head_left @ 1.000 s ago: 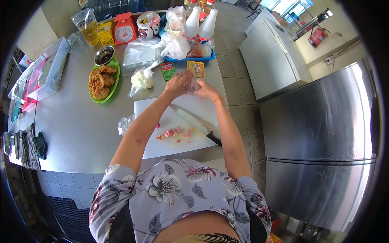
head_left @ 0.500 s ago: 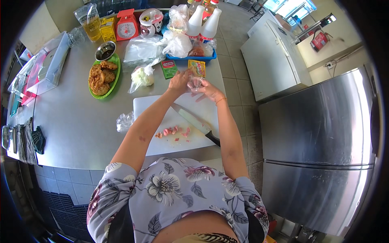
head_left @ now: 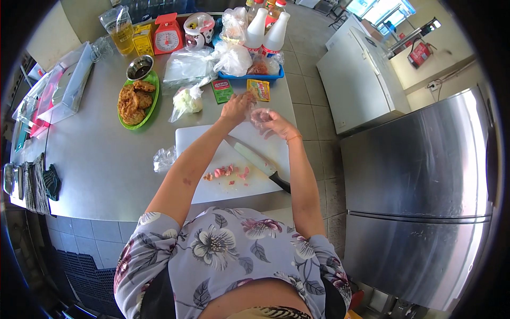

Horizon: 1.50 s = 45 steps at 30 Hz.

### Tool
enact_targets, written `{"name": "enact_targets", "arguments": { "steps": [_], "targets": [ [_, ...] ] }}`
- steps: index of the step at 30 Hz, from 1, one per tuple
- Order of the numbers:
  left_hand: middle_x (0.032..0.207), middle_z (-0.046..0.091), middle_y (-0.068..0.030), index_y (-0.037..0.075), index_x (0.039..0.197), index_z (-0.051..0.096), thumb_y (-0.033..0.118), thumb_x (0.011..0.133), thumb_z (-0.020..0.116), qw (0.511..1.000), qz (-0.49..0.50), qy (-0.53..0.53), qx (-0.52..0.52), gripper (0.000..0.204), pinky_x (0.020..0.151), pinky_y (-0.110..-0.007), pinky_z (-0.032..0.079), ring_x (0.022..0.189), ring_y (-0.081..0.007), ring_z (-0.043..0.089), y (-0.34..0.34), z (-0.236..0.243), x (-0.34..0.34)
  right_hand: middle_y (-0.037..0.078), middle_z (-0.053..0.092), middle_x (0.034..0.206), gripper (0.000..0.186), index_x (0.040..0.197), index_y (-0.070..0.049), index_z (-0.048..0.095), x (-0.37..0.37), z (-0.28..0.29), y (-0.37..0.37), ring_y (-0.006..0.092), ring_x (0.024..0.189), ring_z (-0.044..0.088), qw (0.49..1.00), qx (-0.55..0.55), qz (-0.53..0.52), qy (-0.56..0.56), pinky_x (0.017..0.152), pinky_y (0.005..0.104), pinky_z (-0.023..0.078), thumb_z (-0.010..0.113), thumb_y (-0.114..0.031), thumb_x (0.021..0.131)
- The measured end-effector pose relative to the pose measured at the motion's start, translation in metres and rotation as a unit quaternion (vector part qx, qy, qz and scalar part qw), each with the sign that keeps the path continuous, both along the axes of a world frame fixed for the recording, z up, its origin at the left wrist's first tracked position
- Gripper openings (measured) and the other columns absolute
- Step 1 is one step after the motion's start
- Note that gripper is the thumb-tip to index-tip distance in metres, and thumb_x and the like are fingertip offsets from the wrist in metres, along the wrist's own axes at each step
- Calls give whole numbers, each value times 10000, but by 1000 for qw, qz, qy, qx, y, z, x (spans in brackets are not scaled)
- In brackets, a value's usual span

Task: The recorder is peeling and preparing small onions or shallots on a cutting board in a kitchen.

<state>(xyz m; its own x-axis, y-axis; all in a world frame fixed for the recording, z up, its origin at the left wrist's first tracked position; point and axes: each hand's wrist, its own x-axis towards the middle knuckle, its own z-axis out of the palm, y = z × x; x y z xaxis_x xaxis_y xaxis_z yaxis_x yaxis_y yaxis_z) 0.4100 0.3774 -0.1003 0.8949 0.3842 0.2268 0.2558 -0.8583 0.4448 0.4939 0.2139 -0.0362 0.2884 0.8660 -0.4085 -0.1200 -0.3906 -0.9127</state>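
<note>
My left hand [head_left: 236, 108] and my right hand [head_left: 279, 126] are close together above the far edge of the white cutting board [head_left: 196, 146]. A small clear plastic bag [head_left: 260, 115] is between them, with the fingers of both hands closed on it. What is inside the bag is too small to make out. Under my forearms lies a knife [head_left: 253, 157] with a black handle, slanting across the board. Small pink chopped pieces [head_left: 225, 171] are on the board left of the blade. Just beyond my fingers lie a green packet [head_left: 222, 91] and a yellow packet [head_left: 258, 90].
Fried food [head_left: 133, 103] sits on a green plate [head_left: 128, 127] at the left, beside a metal bowl [head_left: 139, 68]. Along the back stand a red scale [head_left: 168, 34], white bottles [head_left: 274, 35] and a blue tray [head_left: 276, 74]. A steel fridge [head_left: 414, 159] stands at the right.
My right hand has shifted slightly right and toward me, drawing a little apart from the left with the plastic bag. My left hand has barely moved.
</note>
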Motion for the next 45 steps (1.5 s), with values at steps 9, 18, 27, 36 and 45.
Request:
{"name": "enact_targets", "arguments": {
  "steps": [9,18,27,36,45],
  "targets": [
    [1078,556,-73,103,1148,498,158,743,631,1000,-18,-5,14,430,814,-385,477,1020,-283,514,1,3,-3,13,571,826,311,1047,-111,574,-11,-4,-26,125,612,582,994,67,-82,-20,506,254,506,685,-116,757],
    [1064,559,-69,105,1141,502,156,757,614,998,24,-4,53,403,835,-394,462,1040,-283,508,9,-1,1,30,598,767,311,1052,-53,566,-35,-15,-17,90,577,554,977,108,-163,-87,482,233,490,664,-27,758],
    [1081,546,-70,90,1115,507,161,789,576,997,37,15,66,341,860,-417,442,1063,-283,497,16,-7,3,56,580,921,279,1041,-34,559,-45,-30,-17,105,707,585,962,142,-146,-183,515,230,505,619,12,773],
    [1112,520,-63,136,1127,505,110,784,536,998,44,-21,38,345,855,-460,441,1055,-285,500,19,-9,-3,67,494,892,164,869,-12,591,-57,-22,-27,141,758,578,917,153,-148,-337,680,241,498,598,87,738],
    [1158,441,-176,53,1175,468,93,723,579,995,35,42,82,467,935,-506,354,1126,-317,421,-6,22,-12,109,502,912,242,948,-66,575,-68,-33,-46,240,828,557,905,86,-174,-379,676,322,499,579,39,730]
  ]
}}
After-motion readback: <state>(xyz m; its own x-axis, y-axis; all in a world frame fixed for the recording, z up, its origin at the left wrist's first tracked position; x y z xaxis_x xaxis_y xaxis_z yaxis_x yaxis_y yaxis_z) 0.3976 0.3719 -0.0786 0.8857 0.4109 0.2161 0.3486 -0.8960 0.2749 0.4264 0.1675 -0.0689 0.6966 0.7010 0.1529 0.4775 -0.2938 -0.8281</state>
